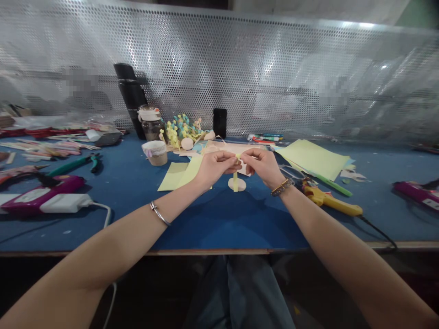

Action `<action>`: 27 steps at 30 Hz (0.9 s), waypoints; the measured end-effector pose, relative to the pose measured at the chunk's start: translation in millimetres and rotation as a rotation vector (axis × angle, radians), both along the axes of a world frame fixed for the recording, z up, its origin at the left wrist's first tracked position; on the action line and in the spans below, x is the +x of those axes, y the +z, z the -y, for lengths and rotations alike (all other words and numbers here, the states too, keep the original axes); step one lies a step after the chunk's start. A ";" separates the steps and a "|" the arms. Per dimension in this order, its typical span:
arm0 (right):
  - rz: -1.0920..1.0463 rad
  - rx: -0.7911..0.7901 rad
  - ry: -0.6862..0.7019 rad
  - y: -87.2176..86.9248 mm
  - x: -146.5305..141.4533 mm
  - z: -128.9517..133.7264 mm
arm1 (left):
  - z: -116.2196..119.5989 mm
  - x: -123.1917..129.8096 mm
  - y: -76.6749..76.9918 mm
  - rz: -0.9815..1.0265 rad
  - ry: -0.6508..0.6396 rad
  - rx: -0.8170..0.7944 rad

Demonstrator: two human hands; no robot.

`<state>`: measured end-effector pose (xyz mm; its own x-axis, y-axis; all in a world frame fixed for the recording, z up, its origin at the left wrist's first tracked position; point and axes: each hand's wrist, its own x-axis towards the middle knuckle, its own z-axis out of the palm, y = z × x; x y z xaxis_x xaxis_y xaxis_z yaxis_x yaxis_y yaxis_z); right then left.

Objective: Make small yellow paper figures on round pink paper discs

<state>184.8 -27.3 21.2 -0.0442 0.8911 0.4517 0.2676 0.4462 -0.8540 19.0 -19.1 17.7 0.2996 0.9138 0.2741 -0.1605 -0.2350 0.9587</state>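
Note:
Both hands meet over the middle of the blue table, pinching a narrow strip of yellow paper that hangs down between them. My left hand is closed on the strip's upper part, fingertips together. Beside it, my right hand pinches the same strip near its top end. Below the hands a pale oval disc lies on the table, partly behind the hanging strip. Left of the hands are sheets of yellow paper, partly covered by my left hand and forearm.
Yellow sheets, a green cutter and a yellow-handled glue gun lie right. A paper cup, bottle and yellow-blue paper flowers stand behind left. Purple power strips lie at both sides; a perforated metal screen rises behind.

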 end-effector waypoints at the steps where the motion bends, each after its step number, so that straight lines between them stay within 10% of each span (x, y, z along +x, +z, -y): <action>1: 0.000 -0.001 0.000 -0.1 0.0 0.1 | -0.2 0.1 0.0 0.002 -0.002 -0.002; 27: -0.016 0.034 0.026 0.4 -0.3 0.3 | 3.6 -0.2 2.6 -0.064 0.038 0.028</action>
